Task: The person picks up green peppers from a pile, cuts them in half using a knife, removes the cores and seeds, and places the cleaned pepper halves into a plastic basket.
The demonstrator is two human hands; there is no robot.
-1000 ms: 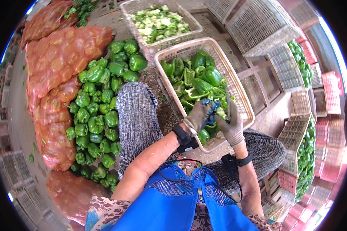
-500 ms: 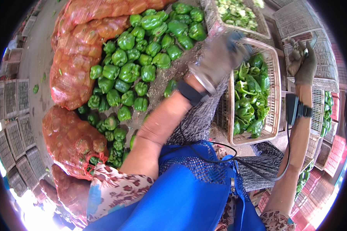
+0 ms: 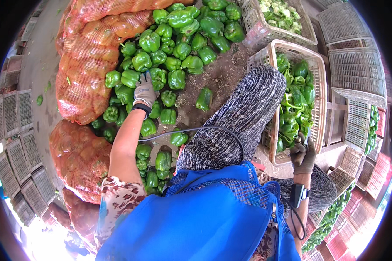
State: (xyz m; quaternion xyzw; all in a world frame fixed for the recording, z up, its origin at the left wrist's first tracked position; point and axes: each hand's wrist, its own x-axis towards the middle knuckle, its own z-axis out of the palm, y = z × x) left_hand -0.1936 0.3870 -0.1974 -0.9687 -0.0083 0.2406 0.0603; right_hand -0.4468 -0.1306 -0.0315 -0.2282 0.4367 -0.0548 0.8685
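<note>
My left hand point(image 3: 144, 91), in a grey glove, reaches out over a pile of whole green peppers point(image 3: 178, 52) on the ground. Its fingers rest spread on a pepper point(image 3: 157, 78) near the pile's left side. My right hand point(image 3: 303, 156), also gloved, is closed around a small dark tool at the near corner of a white plastic basket point(image 3: 318, 69). Cut green pepper pieces point(image 3: 296, 100) lie inside that basket. My knee in grey patterned trousers point(image 3: 244, 117) lies between the two hands.
Orange mesh sacks point(image 3: 91, 56) full of peppers flank the pile on the left, with another sack point(image 3: 78, 156) nearer me. A crate of pale cut pieces point(image 3: 265, 30) stands behind the basket. Empty white crates point(image 3: 357, 74) stack at right, flat crates point(image 3: 13, 126) at left.
My left hand left the basket and swung left down onto the pepper pile. My right hand dropped from above the basket to its near corner. The view turned left.
</note>
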